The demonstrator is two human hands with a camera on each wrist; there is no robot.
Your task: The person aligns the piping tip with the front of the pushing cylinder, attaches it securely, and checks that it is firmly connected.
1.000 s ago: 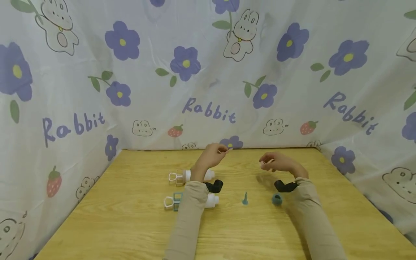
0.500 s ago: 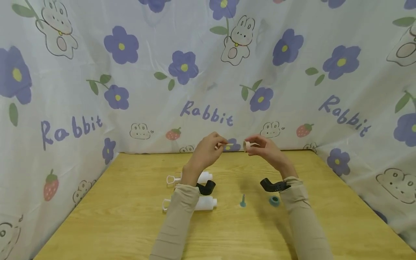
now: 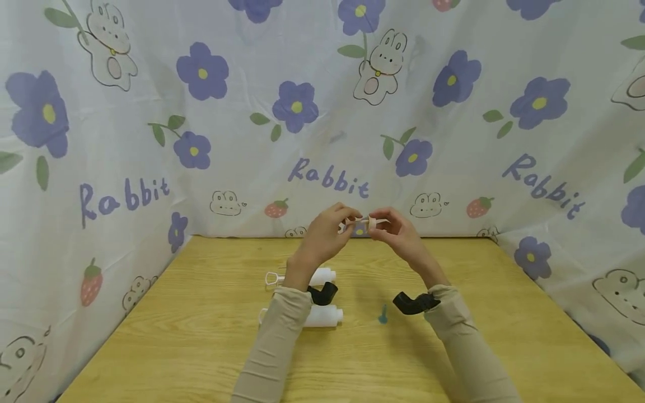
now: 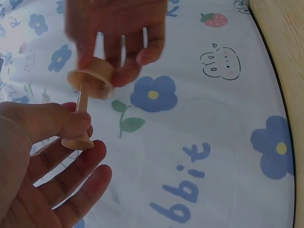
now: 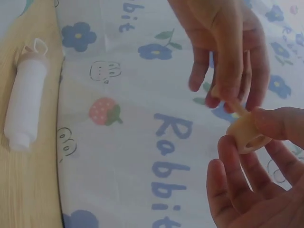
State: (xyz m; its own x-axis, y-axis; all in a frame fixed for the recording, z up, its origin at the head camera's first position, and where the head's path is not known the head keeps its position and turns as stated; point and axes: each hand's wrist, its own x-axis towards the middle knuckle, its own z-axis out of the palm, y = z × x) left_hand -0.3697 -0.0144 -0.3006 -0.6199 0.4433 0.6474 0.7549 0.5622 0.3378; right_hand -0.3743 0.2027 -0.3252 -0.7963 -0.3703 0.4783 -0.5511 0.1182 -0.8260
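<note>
In the head view my left hand and right hand meet above the table's far edge. My left thumb and fingers pinch a cream plastic stem, just above its flared round foot. A hollow cream cap is held by my right thumb and fingertips. The stem's thin end points into the cap's open side; how deep it sits I cannot tell. From the right wrist view, a hole shows in the outer face of the cap.
Two white bottles lie on the table, partly behind my left forearm. A small teal stem piece stands on the wood between the forearms. Behind the table hangs a printed curtain.
My hands were apart and have come together, bringing the cream stem and cap end to end. The teal cap on the table has become hidden behind my right wrist.
</note>
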